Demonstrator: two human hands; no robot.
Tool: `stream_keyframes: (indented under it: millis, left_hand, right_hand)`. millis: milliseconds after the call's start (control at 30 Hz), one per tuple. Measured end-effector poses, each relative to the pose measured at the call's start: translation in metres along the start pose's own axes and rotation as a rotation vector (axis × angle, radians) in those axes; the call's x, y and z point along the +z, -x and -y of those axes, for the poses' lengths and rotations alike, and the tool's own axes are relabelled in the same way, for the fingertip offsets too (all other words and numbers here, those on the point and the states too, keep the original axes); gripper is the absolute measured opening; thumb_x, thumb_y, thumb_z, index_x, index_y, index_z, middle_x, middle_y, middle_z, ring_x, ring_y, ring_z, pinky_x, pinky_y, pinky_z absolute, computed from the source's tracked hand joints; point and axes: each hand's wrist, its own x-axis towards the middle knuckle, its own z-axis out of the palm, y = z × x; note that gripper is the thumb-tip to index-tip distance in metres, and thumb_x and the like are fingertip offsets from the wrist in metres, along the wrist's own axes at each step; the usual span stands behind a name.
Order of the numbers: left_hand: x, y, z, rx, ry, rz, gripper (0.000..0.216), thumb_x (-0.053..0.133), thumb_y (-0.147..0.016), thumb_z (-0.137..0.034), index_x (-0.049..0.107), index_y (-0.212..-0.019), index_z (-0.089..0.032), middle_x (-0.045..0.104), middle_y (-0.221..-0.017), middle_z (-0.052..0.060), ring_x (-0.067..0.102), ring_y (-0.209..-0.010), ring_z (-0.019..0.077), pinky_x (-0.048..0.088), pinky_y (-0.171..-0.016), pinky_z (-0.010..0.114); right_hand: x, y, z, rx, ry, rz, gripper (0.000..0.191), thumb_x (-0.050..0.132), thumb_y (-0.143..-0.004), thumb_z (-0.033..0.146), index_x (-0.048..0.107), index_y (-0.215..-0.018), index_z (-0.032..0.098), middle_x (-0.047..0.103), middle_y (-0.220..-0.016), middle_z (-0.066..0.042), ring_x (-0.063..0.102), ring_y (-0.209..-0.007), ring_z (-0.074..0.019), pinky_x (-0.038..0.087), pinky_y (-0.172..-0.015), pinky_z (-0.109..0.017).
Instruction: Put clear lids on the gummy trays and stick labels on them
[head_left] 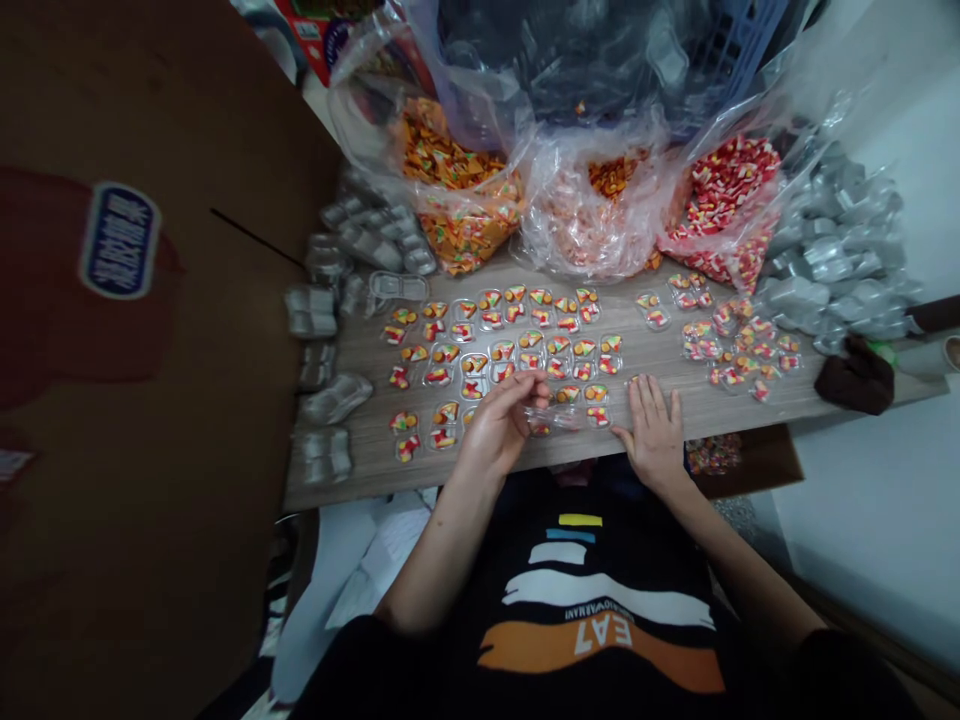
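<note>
Black shirt (600, 560) with striped print at bottom centre, nearest the camera. Both forearms extend from it to the counter (367, 460). Left hand (504, 425), frame centre: fingers curled, thumb drawn in close to the fingertips, gap narrow; a clear cover (564, 417) lies just beside it, over trays in the front row. Cannot tell whether the fingers grip it. Right hand (651, 430), right of centre: spread flat, palm down at the near edge, fingers extended; a small coloured bit shows at the fingertips, and what lies under the palm is hidden. Below the counter edge, lower right, an open box (769, 462) holds many small coloured pieces. Filled trays (444, 353) stand in three rough rows across the middle, most with orange and red pieces in separate compartments. Right of the rows: a cluster of filled packs (750, 350), some overlapping; a dark cloth (855, 378) farther right. Clear trays (311, 310) are stacked along the left end; a heap of similar shells (832, 250) lies at upper right. Beyond the rows, three plastic bags: orange pieces (465, 235) left, a crumpled bag (562, 210) centre, red pieces (735, 190) right. Farthest, top centre: blue-violet basket (742, 50).
</note>
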Motion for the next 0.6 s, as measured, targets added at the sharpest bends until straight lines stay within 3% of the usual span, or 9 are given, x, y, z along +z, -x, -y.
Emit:
stream_keyframes:
  millis: [200, 333, 400, 467, 533, 600]
  left_hand:
    - [0.0, -0.004, 0.0, -0.019, 0.029, -0.023, 0.013, 0.075, -0.078, -0.021, 0.072, -0.087, -0.011, 0.066, -0.073, 0.001, 0.06, -0.06, 0.0082, 0.046, -0.051, 0.017]
    - [0.012, -0.014, 0.007, -0.137, 0.125, 0.019, 0.012, 0.067, -0.086, -0.023, 0.071, -0.086, -0.011, 0.068, -0.075, 0.004, 0.061, -0.06, 0.0098, 0.046, -0.049, 0.019]
    - [0.019, -0.019, 0.012, -0.197, 0.164, 0.045, 0.013, 0.066, -0.088, -0.023, 0.071, -0.085, -0.012, 0.069, -0.078, 0.005, 0.063, -0.062, 0.0109, 0.048, -0.051, 0.02]
    - [0.025, -0.023, 0.018, -0.227, 0.188, 0.063, 0.01, 0.066, -0.087, -0.021, 0.071, -0.085, -0.013, 0.071, -0.081, 0.005, 0.066, -0.068, 0.0121, 0.05, -0.054, 0.02]
    - [0.029, -0.024, 0.023, -0.243, 0.2, 0.08, 0.007, 0.068, -0.086, -0.019, 0.071, -0.085, -0.014, 0.072, -0.085, 0.006, 0.067, -0.073, 0.0127, 0.051, -0.058, 0.02]
    - [0.033, -0.022, 0.027, -0.237, 0.197, 0.101, 0.006, 0.07, -0.083, -0.018, 0.072, -0.086, -0.013, 0.073, -0.088, 0.006, 0.067, -0.074, 0.0126, 0.051, -0.06, 0.02]
  right_hand:
    - [-0.002, 0.002, -0.044, 0.073, 0.069, 0.028, 0.075, 0.036, -0.102, 0.048, 0.014, -0.16, 0.006, 0.028, -0.164, -0.023, 0.022, -0.154, -0.0337, 0.012, -0.122, -0.064]
    - [-0.018, -0.005, -0.065, 0.151, 0.029, -0.041, 0.075, 0.038, -0.102, 0.05, 0.017, -0.16, 0.009, 0.027, -0.164, -0.024, 0.02, -0.154, -0.0358, 0.011, -0.12, -0.068]
    - [-0.034, -0.01, -0.058, 0.207, -0.073, -0.14, 0.067, 0.039, -0.102, 0.047, 0.027, -0.158, 0.013, 0.032, -0.162, -0.022, 0.024, -0.153, -0.0367, 0.015, -0.119, -0.069]
    - [-0.053, -0.017, -0.038, 0.228, -0.292, -0.182, 0.056, 0.039, -0.103, 0.044, 0.04, -0.153, 0.019, 0.045, -0.156, -0.018, 0.038, -0.146, -0.0342, 0.027, -0.117, -0.063]
    - [-0.069, -0.026, -0.012, 0.213, -0.628, -0.089, 0.049, 0.042, -0.102, 0.042, 0.05, -0.147, 0.023, 0.058, -0.143, -0.015, 0.056, -0.129, -0.0285, 0.045, -0.107, -0.051]
    - [-0.077, -0.036, 0.012, 0.247, -0.946, 0.026, 0.045, 0.052, -0.098, 0.043, 0.059, -0.137, 0.023, 0.067, -0.13, -0.012, 0.065, -0.111, -0.0245, 0.054, -0.093, -0.041]
